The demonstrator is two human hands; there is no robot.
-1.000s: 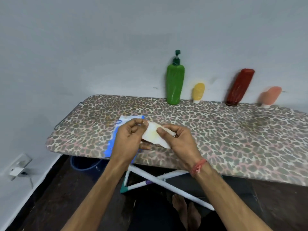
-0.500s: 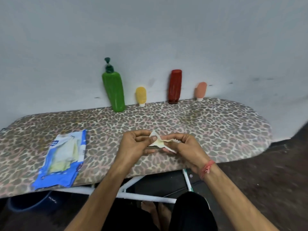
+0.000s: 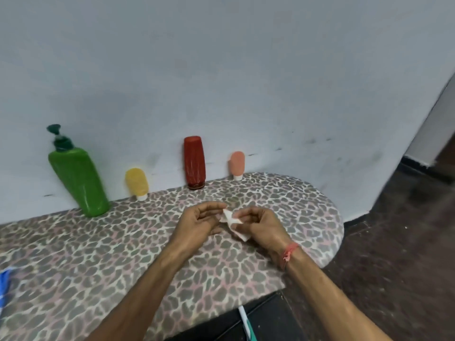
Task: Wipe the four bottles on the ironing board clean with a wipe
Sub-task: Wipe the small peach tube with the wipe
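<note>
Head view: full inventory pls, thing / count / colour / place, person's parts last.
green pump bottle: 1, green with dark green pump, far left of the row, leaning on the wall
yellow tube: 1, yellow with white cap, cap down, right of the green one
red bottle: 1, dark red, upright by the wall
peach tube: 1, peach with white cap, cap down, right end of the row
ironing board: 1, leopard print, against the wall
blue packet: 1, blue, board's left edge, mostly cut off
wipe: 1, white, pinched between both hands
thread bracelet: 1, red, right wrist
left hand: 1, pinches the wipe
right hand: 1, pinches the wipe
</note>
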